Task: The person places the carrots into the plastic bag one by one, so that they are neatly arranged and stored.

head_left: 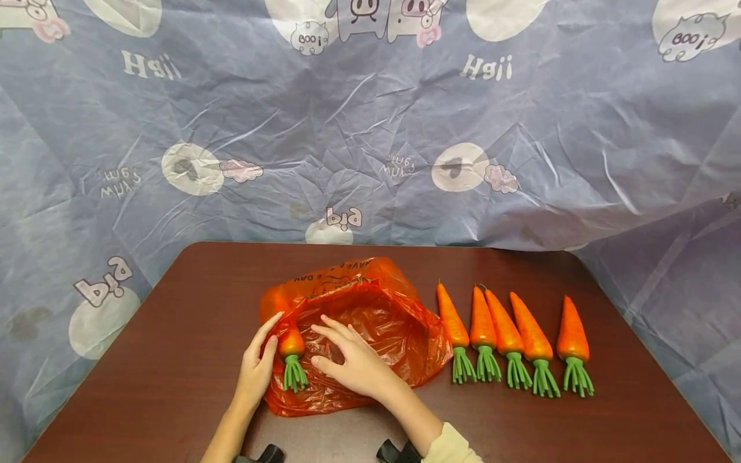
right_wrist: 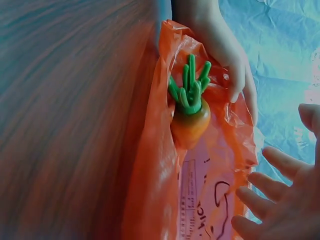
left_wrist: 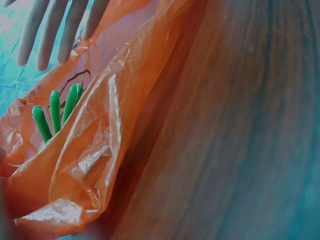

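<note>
An orange-red plastic bag (head_left: 405, 334) lies on the table with its mouth spread open. Inside its left part sits a carrot (head_left: 291, 344), leafy green end toward me; the right wrist view shows the carrot (right_wrist: 190, 122) against the bag's wall. My left hand (head_left: 258, 366) holds the bag's left edge beside this carrot, thumb and fingers on either side of the film. Over the bag's mouth hovers my right hand (head_left: 356, 363), fingers spread and holding nothing. In the left wrist view, green carrot stems (left_wrist: 56, 112) stick up behind the film.
To the right of the bag several carrots lie in a row, the nearest carrot (head_left: 453, 318) close to the bag's right edge and the farthest carrot (head_left: 573, 334) a little apart. The brown table (head_left: 173, 360) ends at a printed blue-grey cloth (head_left: 324, 128) hanging behind.
</note>
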Motion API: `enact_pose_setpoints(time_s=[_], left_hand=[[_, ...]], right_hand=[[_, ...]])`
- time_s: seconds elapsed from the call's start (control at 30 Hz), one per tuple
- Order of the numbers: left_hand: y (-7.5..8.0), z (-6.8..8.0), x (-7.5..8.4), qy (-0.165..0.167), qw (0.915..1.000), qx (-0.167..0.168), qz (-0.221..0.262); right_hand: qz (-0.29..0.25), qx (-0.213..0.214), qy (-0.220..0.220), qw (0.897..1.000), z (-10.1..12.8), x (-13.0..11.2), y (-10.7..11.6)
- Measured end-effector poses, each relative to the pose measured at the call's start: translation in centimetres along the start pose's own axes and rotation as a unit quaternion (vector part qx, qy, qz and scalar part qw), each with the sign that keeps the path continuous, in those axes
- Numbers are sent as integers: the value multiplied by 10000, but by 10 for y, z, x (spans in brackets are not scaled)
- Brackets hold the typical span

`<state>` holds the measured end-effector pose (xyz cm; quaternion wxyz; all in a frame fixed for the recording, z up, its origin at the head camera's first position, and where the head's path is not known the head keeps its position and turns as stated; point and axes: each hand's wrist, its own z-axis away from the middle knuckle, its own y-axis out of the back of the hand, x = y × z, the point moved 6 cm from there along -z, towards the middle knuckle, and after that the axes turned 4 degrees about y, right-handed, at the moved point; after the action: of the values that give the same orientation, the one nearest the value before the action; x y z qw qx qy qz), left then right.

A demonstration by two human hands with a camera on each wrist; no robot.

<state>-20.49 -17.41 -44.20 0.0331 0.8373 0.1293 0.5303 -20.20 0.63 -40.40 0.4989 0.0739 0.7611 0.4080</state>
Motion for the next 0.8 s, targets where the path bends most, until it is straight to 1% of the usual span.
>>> enact_pose_setpoints(time_s=[0.1, 0.2, 0.33, 0.53, 0.77, 0.8], left_hand=[[2, 1, 8, -28, 10000, 35, -44], [4, 2, 18, -44, 9999, 57, -102], [5, 4, 27, -11, 9999, 33, -135], [5, 3, 28, -102, 9999, 29, -65], [0, -1, 26, -111, 9999, -9, -40], [0, -1, 22, -131, 9999, -6, -45]], right_hand=[[-136, 120, -71, 9998, 6, 0, 5], [-190, 278, -50, 9994, 11, -2, 10], [-55, 555, 17, 9984, 17, -4, 20], [91, 894, 41, 9959, 24, -3, 38], [159, 1315, 223, 9909, 34, 2, 65], [181, 1371, 257, 9901, 35, 3, 69]])
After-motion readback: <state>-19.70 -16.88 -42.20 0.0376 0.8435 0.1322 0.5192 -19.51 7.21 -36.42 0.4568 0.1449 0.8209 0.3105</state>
